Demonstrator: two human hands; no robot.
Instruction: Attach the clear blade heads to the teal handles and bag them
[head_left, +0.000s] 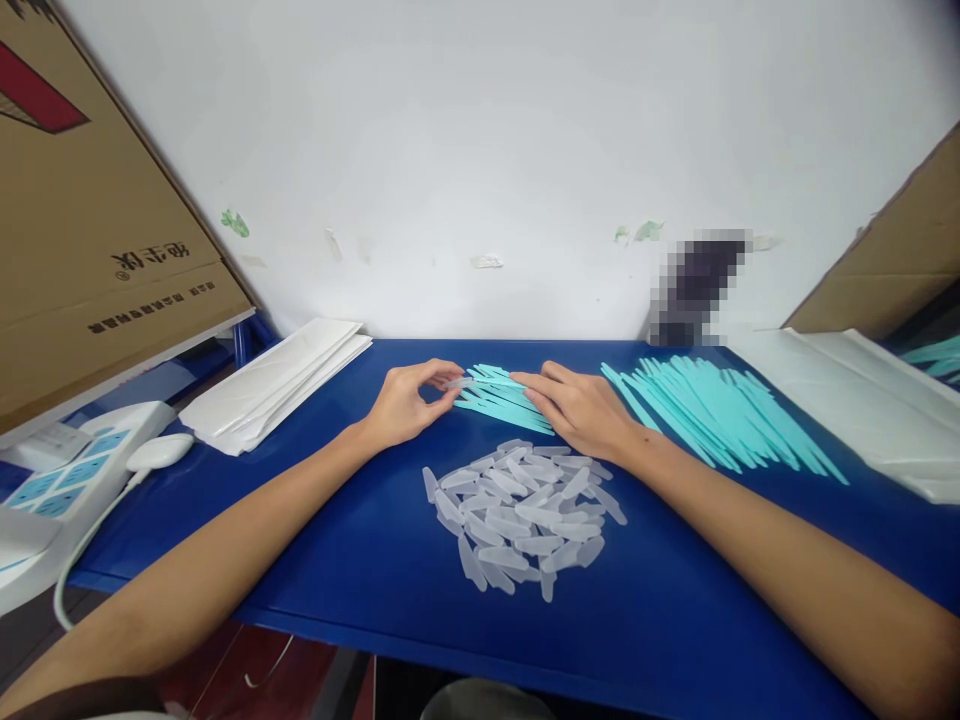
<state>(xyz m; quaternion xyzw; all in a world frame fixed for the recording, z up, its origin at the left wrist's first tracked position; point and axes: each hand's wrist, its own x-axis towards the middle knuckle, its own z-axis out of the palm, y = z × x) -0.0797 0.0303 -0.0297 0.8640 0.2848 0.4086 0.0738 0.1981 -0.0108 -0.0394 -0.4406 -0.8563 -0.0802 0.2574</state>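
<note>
My left hand [409, 402] is closed in a pinch on a small clear plastic cap [457, 383], at the left tip of a small bunch of turquoise plastic sticks [496, 398]. My right hand [577, 410] lies on that bunch, fingers pressed down on the sticks. Just in front of my hands sits a heap of several clear plastic caps [521, 515] on the blue table [360, 520]. A larger fan of turquoise sticks [720, 415] lies to the right of my right hand.
A stack of white paper sleeves [277, 385] lies at the back left, more white sheets [862, 400] at the right. Cardboard boxes [90, 220] stand at both sides. A power strip with a white plug [90, 465] sits at the left edge. A white wall is behind.
</note>
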